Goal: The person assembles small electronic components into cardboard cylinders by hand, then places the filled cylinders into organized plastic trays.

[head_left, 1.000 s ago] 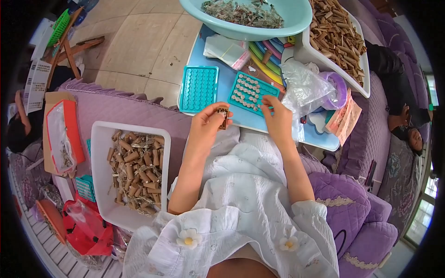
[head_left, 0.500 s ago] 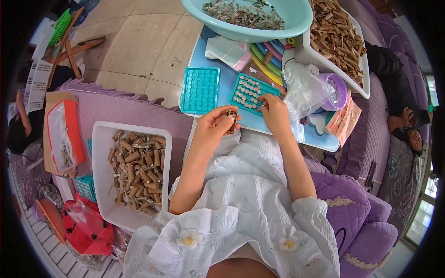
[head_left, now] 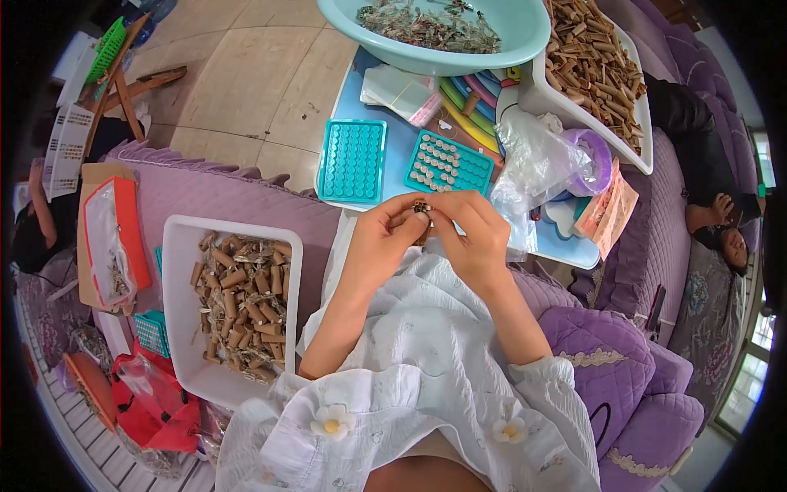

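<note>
So I'm sitting here in my white dress (head_left: 410,328), and just past my lap my left hand (head_left: 373,242) is pinching a small brown-and-dark piece (head_left: 420,207) between thumb and fingers. What's new: my right hand (head_left: 475,234) isn't hanging over the part-filled teal tray (head_left: 478,168) anymore, it's meeting my left one at the top of that piece, so both hands are working on the same spot. Can't tell if my right fingertips are pinching something tiny or just touching, they're blocking the view. Off to my left a white bin (head_left: 293,312) is holding loads of brown tubes (head_left: 234,279). Further out, rows of little pale discs (head_left: 436,153) are sitting in that tray, a second teal tray (head_left: 352,160) is lying left of it on the blue table (head_left: 396,141), and a pale blue basin (head_left: 434,61) is standing at the back.
</note>
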Demonstrator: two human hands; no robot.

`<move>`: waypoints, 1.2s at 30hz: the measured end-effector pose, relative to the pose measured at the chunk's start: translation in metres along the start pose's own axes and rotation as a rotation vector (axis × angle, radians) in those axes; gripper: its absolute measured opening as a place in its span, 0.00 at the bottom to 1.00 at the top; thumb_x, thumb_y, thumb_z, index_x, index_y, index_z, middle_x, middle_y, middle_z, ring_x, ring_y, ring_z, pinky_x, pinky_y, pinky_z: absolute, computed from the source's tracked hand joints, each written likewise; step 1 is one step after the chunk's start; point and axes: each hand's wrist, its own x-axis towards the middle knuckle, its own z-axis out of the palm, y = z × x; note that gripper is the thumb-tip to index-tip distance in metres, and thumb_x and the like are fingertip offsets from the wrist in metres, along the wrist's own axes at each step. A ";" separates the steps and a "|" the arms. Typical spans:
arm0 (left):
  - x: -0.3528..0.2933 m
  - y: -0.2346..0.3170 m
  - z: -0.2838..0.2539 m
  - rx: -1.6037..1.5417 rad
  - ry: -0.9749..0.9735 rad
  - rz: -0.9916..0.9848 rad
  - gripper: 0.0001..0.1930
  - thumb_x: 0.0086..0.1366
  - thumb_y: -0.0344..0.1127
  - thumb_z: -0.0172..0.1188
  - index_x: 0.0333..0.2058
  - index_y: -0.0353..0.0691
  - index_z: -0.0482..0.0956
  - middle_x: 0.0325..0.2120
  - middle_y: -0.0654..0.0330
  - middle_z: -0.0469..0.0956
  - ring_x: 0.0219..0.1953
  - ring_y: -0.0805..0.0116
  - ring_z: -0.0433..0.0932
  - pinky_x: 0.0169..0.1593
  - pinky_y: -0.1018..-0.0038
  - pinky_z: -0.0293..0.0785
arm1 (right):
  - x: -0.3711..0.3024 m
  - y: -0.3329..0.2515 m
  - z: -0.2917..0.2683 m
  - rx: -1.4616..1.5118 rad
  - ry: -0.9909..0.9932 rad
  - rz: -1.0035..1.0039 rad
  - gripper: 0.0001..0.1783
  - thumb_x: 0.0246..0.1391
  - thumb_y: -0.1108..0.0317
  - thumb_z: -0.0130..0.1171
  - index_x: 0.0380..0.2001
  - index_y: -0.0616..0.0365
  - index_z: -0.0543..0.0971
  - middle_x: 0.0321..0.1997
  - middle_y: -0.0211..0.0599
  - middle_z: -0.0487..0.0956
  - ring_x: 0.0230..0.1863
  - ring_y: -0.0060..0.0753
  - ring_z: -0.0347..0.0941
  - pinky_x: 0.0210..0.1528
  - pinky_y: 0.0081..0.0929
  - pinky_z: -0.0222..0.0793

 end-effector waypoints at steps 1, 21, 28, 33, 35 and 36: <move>0.000 0.000 0.000 0.016 -0.014 0.006 0.13 0.56 0.25 0.48 0.41 0.29 0.68 0.30 0.59 0.74 0.30 0.76 0.74 0.33 0.84 0.70 | -0.001 0.000 0.000 -0.029 0.012 -0.041 0.10 0.34 0.80 0.58 0.26 0.59 0.75 0.26 0.35 0.74 0.26 0.31 0.71 0.27 0.20 0.67; 0.023 -0.024 0.046 0.547 -0.197 0.093 0.13 0.54 0.29 0.50 0.40 0.35 0.70 0.23 0.58 0.75 0.23 0.73 0.72 0.29 0.78 0.66 | 0.054 0.031 -0.080 -0.209 -0.879 0.362 0.23 0.29 0.69 0.59 0.36 0.56 0.70 0.28 0.38 0.73 0.31 0.40 0.69 0.35 0.32 0.64; 0.043 -0.010 0.042 0.090 -0.263 -0.111 0.12 0.56 0.29 0.49 0.39 0.33 0.69 0.29 0.59 0.73 0.26 0.74 0.73 0.31 0.79 0.70 | 0.085 0.073 -0.126 0.065 -0.586 0.274 0.15 0.37 0.71 0.56 0.34 0.61 0.72 0.29 0.38 0.74 0.29 0.31 0.70 0.33 0.25 0.66; 0.050 -0.009 0.034 -0.006 -0.101 -0.056 0.13 0.57 0.35 0.50 0.39 0.35 0.69 0.28 0.60 0.72 0.27 0.73 0.73 0.32 0.79 0.71 | 0.121 0.158 -0.162 -0.471 -0.011 0.375 0.11 0.45 0.65 0.48 0.30 0.59 0.75 0.23 0.44 0.75 0.27 0.41 0.72 0.31 0.32 0.66; 0.053 -0.014 0.036 -0.082 -0.018 -0.018 0.14 0.58 0.36 0.50 0.41 0.36 0.68 0.30 0.59 0.72 0.29 0.72 0.74 0.33 0.78 0.72 | 0.127 0.181 -0.157 -0.556 -0.053 0.326 0.12 0.46 0.62 0.47 0.30 0.58 0.75 0.26 0.45 0.75 0.29 0.44 0.72 0.33 0.35 0.66; 0.054 -0.015 0.038 -0.082 -0.016 -0.016 0.14 0.58 0.36 0.50 0.41 0.36 0.68 0.30 0.59 0.72 0.29 0.72 0.74 0.33 0.78 0.72 | 0.129 0.186 -0.152 -0.684 -0.189 0.433 0.14 0.46 0.60 0.46 0.30 0.57 0.75 0.27 0.46 0.75 0.31 0.46 0.71 0.34 0.37 0.66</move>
